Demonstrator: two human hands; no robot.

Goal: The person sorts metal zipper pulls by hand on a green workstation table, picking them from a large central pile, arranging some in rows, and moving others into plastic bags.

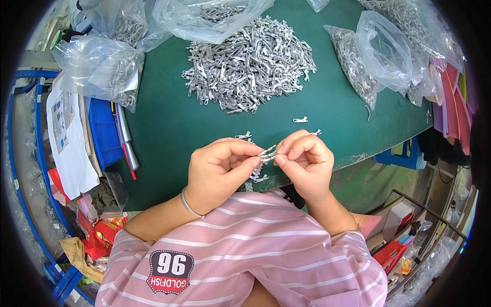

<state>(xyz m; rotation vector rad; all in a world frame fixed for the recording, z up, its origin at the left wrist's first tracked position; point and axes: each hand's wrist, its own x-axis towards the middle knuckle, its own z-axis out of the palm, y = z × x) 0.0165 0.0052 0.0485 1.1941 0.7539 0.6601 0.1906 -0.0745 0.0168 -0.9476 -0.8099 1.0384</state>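
Small silver metal pieces, slim with a loop at one end, are pinched between my two hands near the table's front edge. My left hand, with a bangle at the wrist, grips them between thumb and index finger. From the other side, the thumb and index fingertip of my right hand close on their right ends. How many pieces are held is too small to tell. Several like pieces lie just below and behind the fingers. A single loose piece rests farther off. Beyond it spreads a big heap of the same pieces.
The table has a green top. A clear plastic bag overlaps the heap's far side. Bags of metal parts stand at far left and far right. A blue tray and a red-tipped tool lie along the left edge.
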